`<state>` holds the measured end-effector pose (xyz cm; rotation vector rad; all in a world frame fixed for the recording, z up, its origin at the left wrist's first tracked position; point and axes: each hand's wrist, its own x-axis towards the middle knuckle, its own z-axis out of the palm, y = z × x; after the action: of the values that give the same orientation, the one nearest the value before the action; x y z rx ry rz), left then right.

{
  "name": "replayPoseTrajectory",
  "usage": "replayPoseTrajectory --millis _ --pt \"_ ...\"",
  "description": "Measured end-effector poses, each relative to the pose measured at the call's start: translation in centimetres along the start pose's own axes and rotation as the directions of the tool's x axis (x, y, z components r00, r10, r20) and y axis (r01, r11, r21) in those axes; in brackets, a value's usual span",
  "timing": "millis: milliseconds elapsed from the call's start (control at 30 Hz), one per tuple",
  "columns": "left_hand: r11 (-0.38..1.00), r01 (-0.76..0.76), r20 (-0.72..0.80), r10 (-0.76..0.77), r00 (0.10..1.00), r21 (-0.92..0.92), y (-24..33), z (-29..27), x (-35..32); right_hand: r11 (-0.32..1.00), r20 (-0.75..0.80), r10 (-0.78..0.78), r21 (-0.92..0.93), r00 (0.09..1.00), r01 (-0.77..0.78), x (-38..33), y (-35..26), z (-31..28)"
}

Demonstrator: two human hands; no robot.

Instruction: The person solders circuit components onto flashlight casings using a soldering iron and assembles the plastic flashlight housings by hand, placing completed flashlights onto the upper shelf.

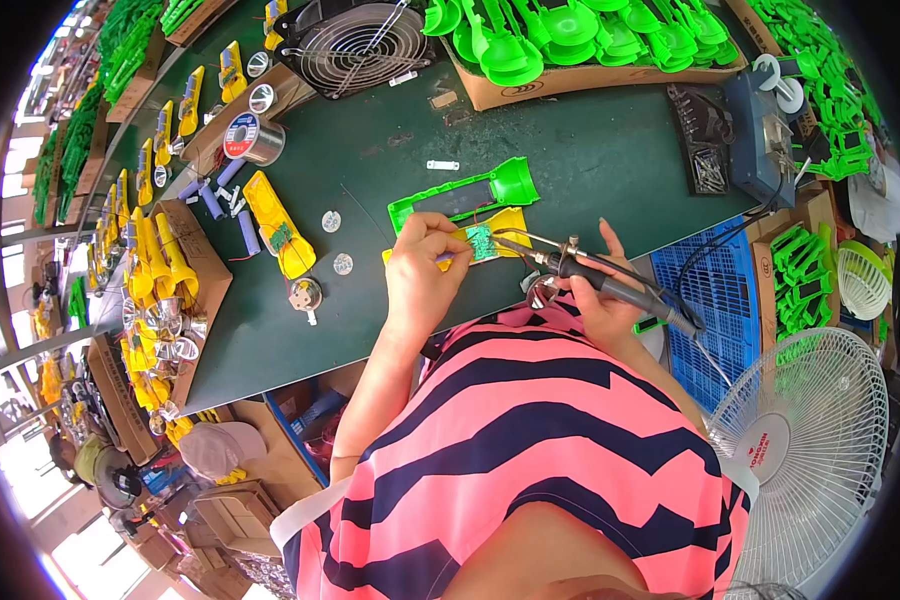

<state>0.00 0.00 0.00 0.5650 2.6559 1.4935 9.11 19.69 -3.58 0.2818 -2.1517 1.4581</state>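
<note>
My right hand [608, 305] is wrapped round the dark handle of a soldering iron [610, 287], which has a thin metal tube along it. Its tip reaches a small green circuit board [481, 240] in a yellow plastic housing half [510, 226]. My left hand [422, 280] is closed in a pinch over the left part of that housing, beside the board; whatever lies between its fingertips is too small to make out. Just beyond lies a green housing half [512, 182] with a dark inside. A shiny round reflector [542, 291] sits near the table edge, below the iron.
On the left of the green table [370, 330] lie another yellow housing [278, 225], a solder spool [254, 138] and blue cylindrical cells [248, 232]. A metal-grilled fan [360, 48] and a box of green housings [570, 88] stand behind. A soldering station [758, 135] is at the right.
</note>
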Motion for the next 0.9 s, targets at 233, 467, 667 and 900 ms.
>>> replayPoseTrajectory --millis 233,467,667,900 --pt "0.954 -0.098 0.036 0.091 0.995 0.284 0.2 -0.3 0.6 0.789 -0.174 0.512 0.482 0.841 -0.38 -0.1 -1.4 2.0" --pt "0.927 -0.134 0.064 0.119 0.991 0.349 0.3 -0.1 0.8 0.842 -0.156 0.447 0.406 0.881 -0.356 -0.1 -1.2 2.3" --pt "0.922 -0.136 0.087 0.112 0.99 0.363 0.2 -0.1 1.0 0.863 -0.157 0.427 0.365 0.89 -0.35 -0.3 -0.8 2.4" --pt "0.924 -0.128 0.085 0.104 0.991 0.361 0.2 0.0 1.0 0.863 -0.15 0.426 0.364 0.892 -0.351 -0.1 -0.9 1.7"
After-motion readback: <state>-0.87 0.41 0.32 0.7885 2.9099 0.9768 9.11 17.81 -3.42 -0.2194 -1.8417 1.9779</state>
